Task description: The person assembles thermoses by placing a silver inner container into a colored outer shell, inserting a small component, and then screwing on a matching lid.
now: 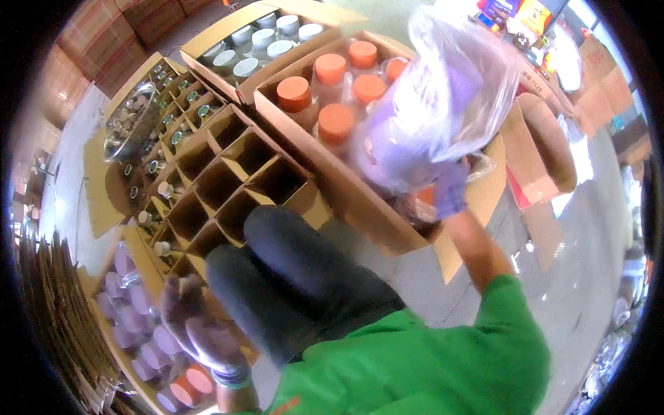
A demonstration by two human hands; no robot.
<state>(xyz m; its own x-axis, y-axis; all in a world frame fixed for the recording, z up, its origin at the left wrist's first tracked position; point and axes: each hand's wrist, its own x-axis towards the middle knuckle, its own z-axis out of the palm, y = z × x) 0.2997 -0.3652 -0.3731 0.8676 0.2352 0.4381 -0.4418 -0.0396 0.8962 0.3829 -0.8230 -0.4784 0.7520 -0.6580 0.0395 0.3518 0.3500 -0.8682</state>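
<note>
My right hand (450, 191), in a lilac glove, is closed at the lower edge of a clear plastic bag (477, 83) with something lilac inside. The bag hangs over the right end of a cardboard box (353, 211) holding jars with orange lids (336, 124), and its contents are blurred. On the left, my gloved left hand (200, 328) is open, fingers stretched out and holding nothing. It hovers beside a box of lilac lids or lidded jars (131, 315), a few of them orange (183, 389).
Ahead of my knees stands a divided carton (221, 187) with bottles in its left cells. A metal bowl of small caps (131, 121) rests on its far-left part. Behind are white-lidded jars (263, 39) in another box. An opened carton (536, 152) lies right; stacked cardboard (59, 325) stands left.
</note>
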